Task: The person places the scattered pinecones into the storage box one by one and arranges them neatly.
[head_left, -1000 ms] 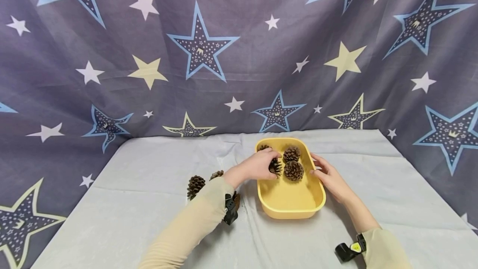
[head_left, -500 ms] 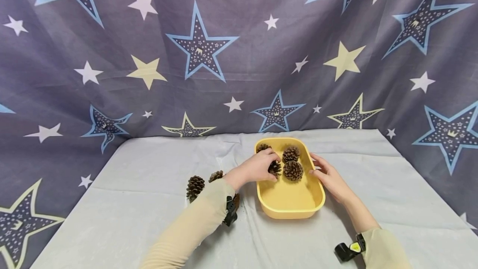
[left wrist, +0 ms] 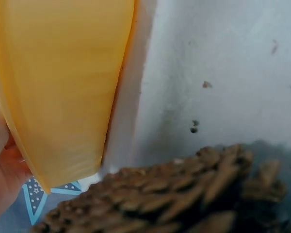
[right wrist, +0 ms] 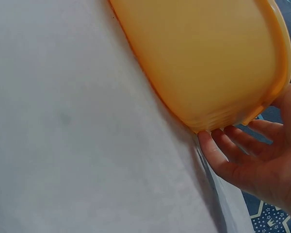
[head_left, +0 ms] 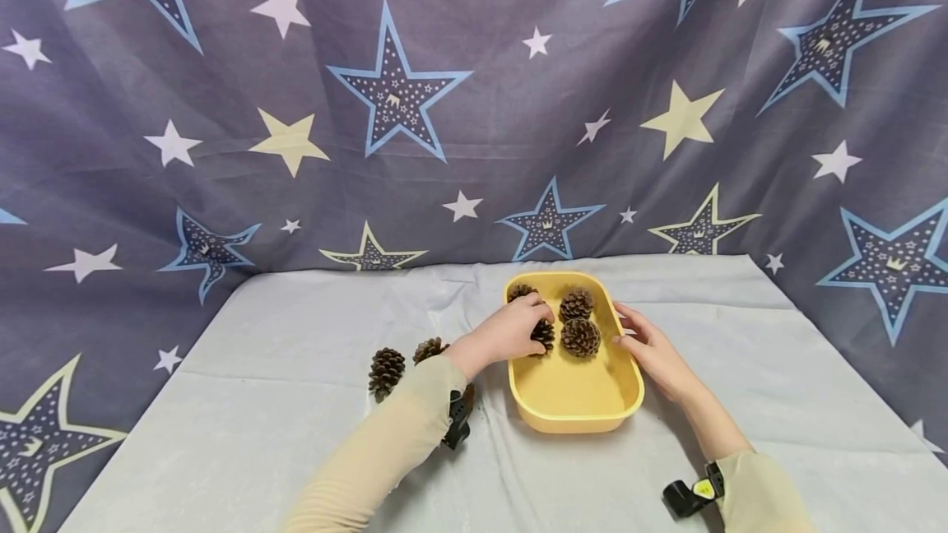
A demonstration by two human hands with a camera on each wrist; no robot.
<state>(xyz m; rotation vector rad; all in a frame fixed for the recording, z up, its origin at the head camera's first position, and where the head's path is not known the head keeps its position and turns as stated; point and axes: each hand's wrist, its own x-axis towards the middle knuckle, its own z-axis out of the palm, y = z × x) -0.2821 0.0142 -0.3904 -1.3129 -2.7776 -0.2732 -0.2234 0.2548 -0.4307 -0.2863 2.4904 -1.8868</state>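
Inside the yellow plastic bin (head_left: pixel 570 393), my left hand (head_left: pixel 509 331) reaches over the left rim and grips a pine cone (head_left: pixel 544 337), partly hidden by the fingers. Two more pine cones lie to its right, a farther pine cone (head_left: pixel 577 303) and a nearer pine cone (head_left: pixel 581 339). Behind the left hand another pine cone (head_left: pixel 522 291) shows in the far left corner. My right hand (head_left: pixel 657 357) holds the bin's right side, thumb at the rim. In the right wrist view its fingertips (right wrist: pixel 206 141) touch the outer wall.
On the grey-white cloth left of the bin lie a pine cone (head_left: pixel 387 372), a second pine cone (head_left: pixel 429 349) and another pine cone mostly hidden by the left wrist. A large pine cone (left wrist: pixel 169 194) fills the bottom of the left wrist view. Behind hangs a star-patterned curtain (head_left: pixel 459 146).
Both hands stay nearly still at the bin. The left forearm has shifted slightly right, and a little more of a pine cone on the table shows beside it.
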